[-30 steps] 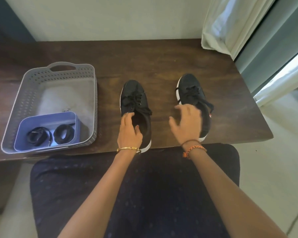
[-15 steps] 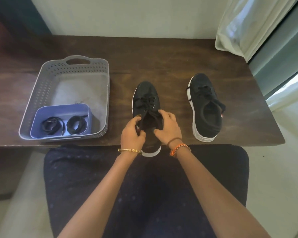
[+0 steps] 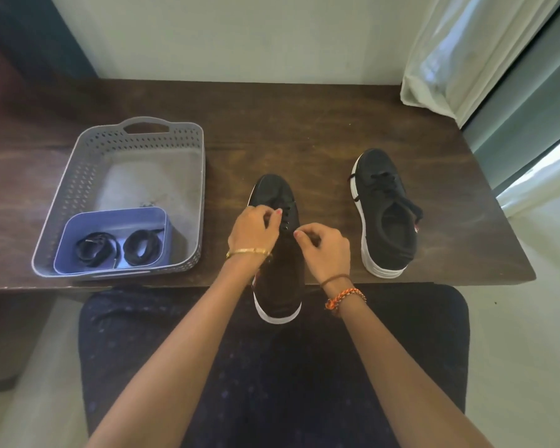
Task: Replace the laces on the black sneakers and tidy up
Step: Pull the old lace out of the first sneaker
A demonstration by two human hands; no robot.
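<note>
At the left of the table sat a grey perforated basket, and in its near corner a small lilac tub held two coiled black laces. These were probably the replacements, kept bundled and within reach so they would not tangle before they were needed.

Just right of the basket, the nearer sneaker lay toe away from the person, its heel hanging over the table's near edge above the lap, apparently so that the lacing faced up close to the body.

The left hand hovered over the lacing with fingers curled and fingertips pinched together at the old lace. The right hand was curled likewise, thumb and forefinger pinching at the same lace on the other side. How much lace each held could not be made out against the black upper. This looked like the start of undoing the knot.

Well to the right, the second sneaker stood apart, laced, seemingly waiting its turn. A pale curtain hung beyond the table's far right corner.
</note>
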